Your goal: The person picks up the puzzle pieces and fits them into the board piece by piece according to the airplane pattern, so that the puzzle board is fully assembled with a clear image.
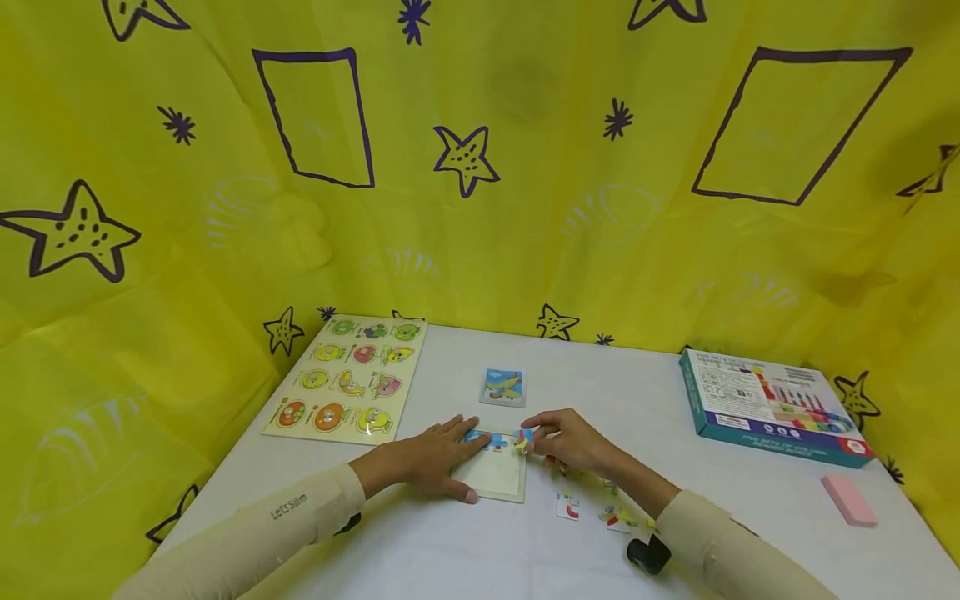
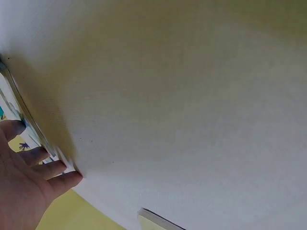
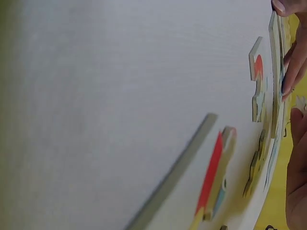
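A small white puzzle tray (image 1: 491, 486) lies on the table, with blue pieces (image 1: 495, 442) along its far edge. My left hand (image 1: 437, 458) rests spread over the tray's left side, fingertips on those pieces; the left wrist view shows the same hand (image 2: 29, 187) with its fingers extended at the tray's edge. Between thumb and fingers, my right hand (image 1: 570, 440) pinches a colourful puzzle piece (image 1: 522, 442) at the tray's far right corner. In the right wrist view, only part of the right hand (image 3: 297, 167) shows. Several loose pieces (image 1: 567, 506) lie below the right forearm.
Behind the tray sits a picture card with a yellow airplane (image 1: 503, 387). A fruit puzzle board (image 1: 345, 379) is at the back left. A game box (image 1: 772, 407) and a pink block (image 1: 849, 499) are on the right. A yellow curtain (image 1: 480, 225) hangs behind the white table.
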`<state>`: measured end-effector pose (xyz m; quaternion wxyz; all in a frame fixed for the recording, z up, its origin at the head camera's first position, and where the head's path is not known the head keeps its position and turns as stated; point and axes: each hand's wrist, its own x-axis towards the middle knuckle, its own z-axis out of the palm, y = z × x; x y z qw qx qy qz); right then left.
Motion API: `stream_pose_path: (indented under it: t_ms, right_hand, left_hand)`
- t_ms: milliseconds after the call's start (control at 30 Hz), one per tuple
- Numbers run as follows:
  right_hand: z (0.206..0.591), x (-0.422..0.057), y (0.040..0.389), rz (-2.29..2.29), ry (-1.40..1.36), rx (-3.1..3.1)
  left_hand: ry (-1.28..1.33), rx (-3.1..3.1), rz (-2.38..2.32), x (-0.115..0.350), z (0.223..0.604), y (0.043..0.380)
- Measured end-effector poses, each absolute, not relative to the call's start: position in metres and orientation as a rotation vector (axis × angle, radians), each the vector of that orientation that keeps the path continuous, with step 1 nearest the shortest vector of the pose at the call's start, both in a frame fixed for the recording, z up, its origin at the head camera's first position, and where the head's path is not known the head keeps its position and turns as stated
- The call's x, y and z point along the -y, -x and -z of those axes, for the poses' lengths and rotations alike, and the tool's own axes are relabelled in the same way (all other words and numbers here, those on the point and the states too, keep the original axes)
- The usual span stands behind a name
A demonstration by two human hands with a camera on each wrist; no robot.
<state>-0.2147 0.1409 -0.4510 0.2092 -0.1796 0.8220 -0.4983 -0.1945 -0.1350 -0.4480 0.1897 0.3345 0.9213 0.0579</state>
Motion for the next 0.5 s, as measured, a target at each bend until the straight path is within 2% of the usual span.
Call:
stream_pose_path:
  t_ms: [500]
  right_hand:
    - [0.454, -0.128, 0.222, 1.354, 0.515, -2.306]
  left_hand:
    - [-0.941, -2.584, -0.163, 0.135, 0.444, 0.193]
